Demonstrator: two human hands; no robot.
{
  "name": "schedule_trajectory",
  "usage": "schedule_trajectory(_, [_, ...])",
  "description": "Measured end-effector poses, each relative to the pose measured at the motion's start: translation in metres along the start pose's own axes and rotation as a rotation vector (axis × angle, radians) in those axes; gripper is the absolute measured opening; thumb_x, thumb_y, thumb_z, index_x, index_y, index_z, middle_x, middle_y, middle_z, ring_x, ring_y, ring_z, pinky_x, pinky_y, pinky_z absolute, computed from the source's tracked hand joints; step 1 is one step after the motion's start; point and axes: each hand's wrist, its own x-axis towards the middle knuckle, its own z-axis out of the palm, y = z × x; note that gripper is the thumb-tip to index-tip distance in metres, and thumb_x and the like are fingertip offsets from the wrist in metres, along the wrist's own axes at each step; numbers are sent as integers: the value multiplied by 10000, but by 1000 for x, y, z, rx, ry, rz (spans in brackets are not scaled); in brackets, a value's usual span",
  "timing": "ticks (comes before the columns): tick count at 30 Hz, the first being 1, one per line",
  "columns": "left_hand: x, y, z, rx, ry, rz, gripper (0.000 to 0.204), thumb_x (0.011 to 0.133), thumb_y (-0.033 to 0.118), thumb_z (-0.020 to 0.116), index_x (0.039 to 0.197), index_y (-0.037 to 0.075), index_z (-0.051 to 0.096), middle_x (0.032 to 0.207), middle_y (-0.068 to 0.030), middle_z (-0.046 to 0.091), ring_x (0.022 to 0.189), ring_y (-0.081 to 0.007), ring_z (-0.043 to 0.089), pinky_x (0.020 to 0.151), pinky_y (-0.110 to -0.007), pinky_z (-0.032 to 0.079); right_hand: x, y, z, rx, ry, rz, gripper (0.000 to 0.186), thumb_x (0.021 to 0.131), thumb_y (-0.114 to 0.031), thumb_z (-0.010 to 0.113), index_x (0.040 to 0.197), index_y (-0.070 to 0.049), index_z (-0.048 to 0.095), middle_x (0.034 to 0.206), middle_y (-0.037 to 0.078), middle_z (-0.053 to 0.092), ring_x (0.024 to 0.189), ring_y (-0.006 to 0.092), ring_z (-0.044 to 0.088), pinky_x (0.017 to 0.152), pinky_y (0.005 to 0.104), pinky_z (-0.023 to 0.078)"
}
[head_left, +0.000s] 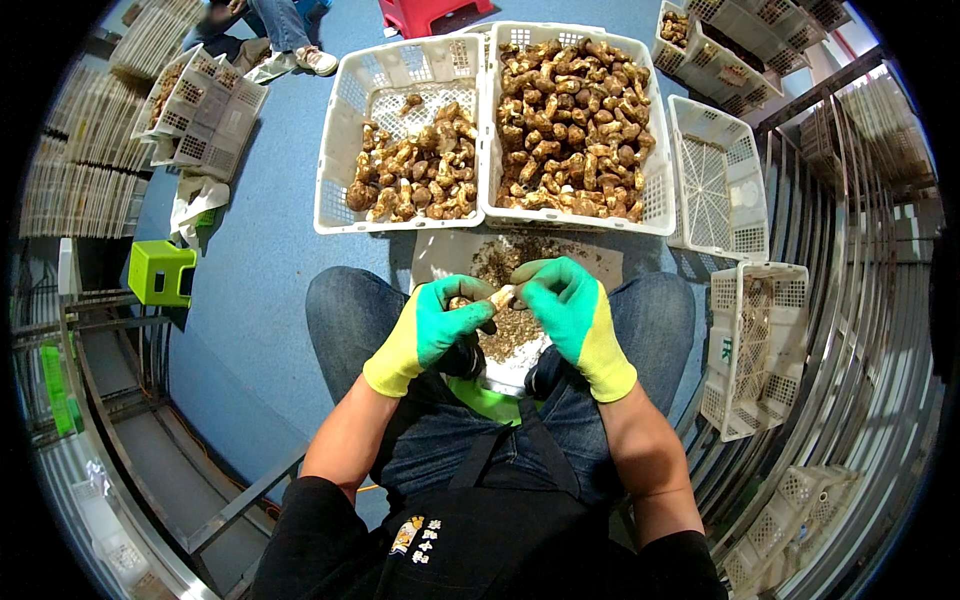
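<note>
Both my hands wear gloves with green palms and fingers and yellow cuffs. My left hand (440, 325) is closed around a brown-skinned mushroom (503, 297), its pale stem end pointing right. My right hand (570, 310) pinches at that stem end; whether its fingers also hold a small tool is hidden. Beyond my hands stand two white plastic crates. The left crate (345, 150) is partly filled with mushrooms (430, 170), its grid bottom showing at the back. The right crate (590, 222) is heaped with mushrooms (570, 130). Dark crumbs and trimmings (512, 325) lie between my knees.
A pale sheet (437, 255) lies under the trimmings. White crates (718, 180) stand at right beside metal rails (850, 250). A green stool (162, 273), stacked crates (215, 115) and a seated person's leg (285, 25) are at left. A red stool (432, 14) sits behind.
</note>
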Motion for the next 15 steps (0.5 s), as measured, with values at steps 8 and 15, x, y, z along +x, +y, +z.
schedule_trajectory(8, [1,-5,-3,32,-16,4,229,973,183,754,1108,-3,748,893,-54,775,794,-71,677,719,-235,508,2,4,-2,25,-34,-64,187,960,-87,720,1117,15,731,1010,26,729,815,62,615,754,239,521])
schedule_trajectory(15, [3,-8,0,81,-7,43,234,963,186,763,1098,-5,755,918,-33,771,808,-68,664,739,-239,520,8,13,-6,84,-21,-95,184,957,-97,725,1109,7,743,1016,35,745,821,60,615,757,239,519])
